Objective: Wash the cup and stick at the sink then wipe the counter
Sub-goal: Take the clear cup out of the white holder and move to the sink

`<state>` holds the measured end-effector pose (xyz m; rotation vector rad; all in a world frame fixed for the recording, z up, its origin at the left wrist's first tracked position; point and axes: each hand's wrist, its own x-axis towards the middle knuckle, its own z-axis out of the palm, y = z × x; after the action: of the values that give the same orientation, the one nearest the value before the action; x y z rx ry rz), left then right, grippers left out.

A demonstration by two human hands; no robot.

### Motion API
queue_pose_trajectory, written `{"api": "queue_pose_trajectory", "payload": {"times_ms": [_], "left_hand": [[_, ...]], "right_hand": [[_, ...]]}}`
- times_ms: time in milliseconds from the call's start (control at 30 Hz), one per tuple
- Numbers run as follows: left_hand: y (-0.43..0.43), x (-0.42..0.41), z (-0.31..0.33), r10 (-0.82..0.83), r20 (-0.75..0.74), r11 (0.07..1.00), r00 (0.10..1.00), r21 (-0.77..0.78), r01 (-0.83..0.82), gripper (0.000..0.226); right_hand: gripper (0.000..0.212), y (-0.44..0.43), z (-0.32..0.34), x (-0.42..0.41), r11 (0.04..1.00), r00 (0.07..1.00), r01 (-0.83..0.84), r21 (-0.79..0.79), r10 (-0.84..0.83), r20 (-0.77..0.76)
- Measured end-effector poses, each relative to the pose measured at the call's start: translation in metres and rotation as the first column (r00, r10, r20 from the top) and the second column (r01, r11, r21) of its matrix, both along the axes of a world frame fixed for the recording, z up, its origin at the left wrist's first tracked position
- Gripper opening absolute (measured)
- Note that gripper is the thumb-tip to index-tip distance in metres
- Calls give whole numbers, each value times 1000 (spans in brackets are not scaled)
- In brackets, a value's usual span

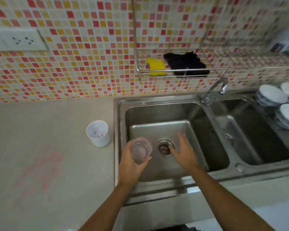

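the clear, pink-tinted plastic cup (141, 150) is upright over the near left of the steel sink (157, 129), with the left hand (129, 165) wrapped round its wall. it looks light, thin and likely slippery when wet, so a mid-wall grip suits. the right hand (184, 153) hovers by the drain (165, 148), fingers (182, 139) spread, holding nothing.

No writing can be read anywhere in the frame; the blue and white package (286, 42) at the upper right edge carries a dark printed patch, but blur leaves it illegible; the pink smears (40, 169) on the desk (23, 124) at the lower left form no letters or numbers that can be made out.
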<state>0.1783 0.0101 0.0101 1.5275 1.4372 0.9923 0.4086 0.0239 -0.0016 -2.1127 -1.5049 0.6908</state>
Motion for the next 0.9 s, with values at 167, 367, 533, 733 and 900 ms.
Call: {"api": "queue_pose_trajectory", "payload": {"times_ms": [167, 367, 533, 733, 900], "left_hand": [[26, 63, 4, -56, -42, 998, 998, 6, 57, 83], [51, 101, -1, -82, -183, 994, 980, 59, 94, 83], [67, 112, -2, -82, -297, 992, 951, 63, 105, 77], [73, 121, -3, -56, -456, 995, 888, 50, 88, 78], [72, 127, -13, -71, -627, 991, 776, 45, 127, 83]], "right_hand": [[76, 13, 17, 75, 992, 997, 67, 104, -70, 23], [77, 47, 31, 130, 989, 993, 62, 132, -75, 95], [76, 57, 18, 146, 995, 990, 10, 102, -24, 137], [75, 28, -18, 156, 996, 960, -63, 69, 42, 277], [78, -20, -60, 161, 986, 929, -119, -116, 152, 336]]}}
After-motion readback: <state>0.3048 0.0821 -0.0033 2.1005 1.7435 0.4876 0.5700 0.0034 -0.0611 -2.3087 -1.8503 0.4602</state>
